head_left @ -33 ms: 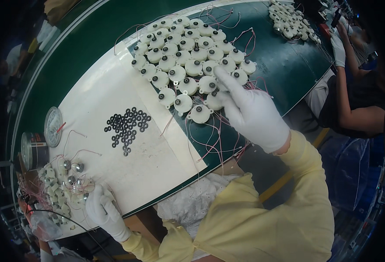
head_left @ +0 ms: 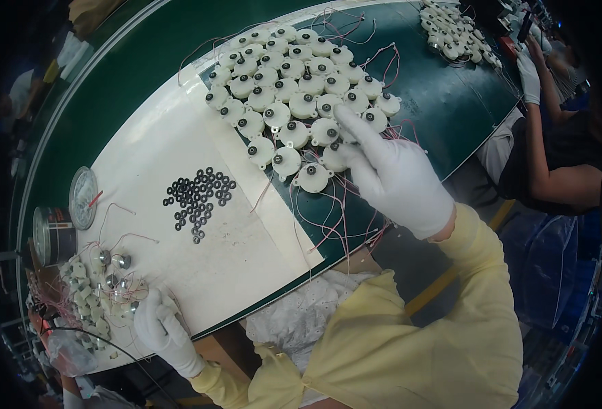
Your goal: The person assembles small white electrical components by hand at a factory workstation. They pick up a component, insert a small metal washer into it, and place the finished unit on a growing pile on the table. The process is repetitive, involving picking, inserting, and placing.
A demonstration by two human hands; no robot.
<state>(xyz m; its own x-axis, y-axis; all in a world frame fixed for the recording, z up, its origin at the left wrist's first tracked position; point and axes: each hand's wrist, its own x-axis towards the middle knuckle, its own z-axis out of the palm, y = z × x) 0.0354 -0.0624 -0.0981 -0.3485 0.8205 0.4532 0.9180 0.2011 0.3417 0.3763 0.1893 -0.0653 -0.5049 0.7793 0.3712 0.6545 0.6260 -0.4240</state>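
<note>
My right hand (head_left: pixel 396 177), in a white glove, lies flat on the near edge of a large cluster of round white motors (head_left: pixel 294 88) with pink wires. Its fingers are spread, and the fingertips touch the motors nearest me. The cluster sits on a green belt (head_left: pixel 437 102). My left hand (head_left: pixel 157 327), also gloved, rests at the lower left corner of a white sheet (head_left: pixel 164 157). Its fingers curl beside a heap of small wired parts (head_left: pixel 99 286). Whether it grips one is hidden. A pile of small black rings (head_left: pixel 198 194) lies on the sheet between my hands.
A round metal tin (head_left: pixel 52 235) and its lid (head_left: pixel 82 196) stand at the left edge of the sheet. Another person's gloved hand (head_left: pixel 529 75) works at the far right next to a second group of white motors (head_left: pixel 451 31). A black cable (head_left: pixel 89 337) runs by the left heap.
</note>
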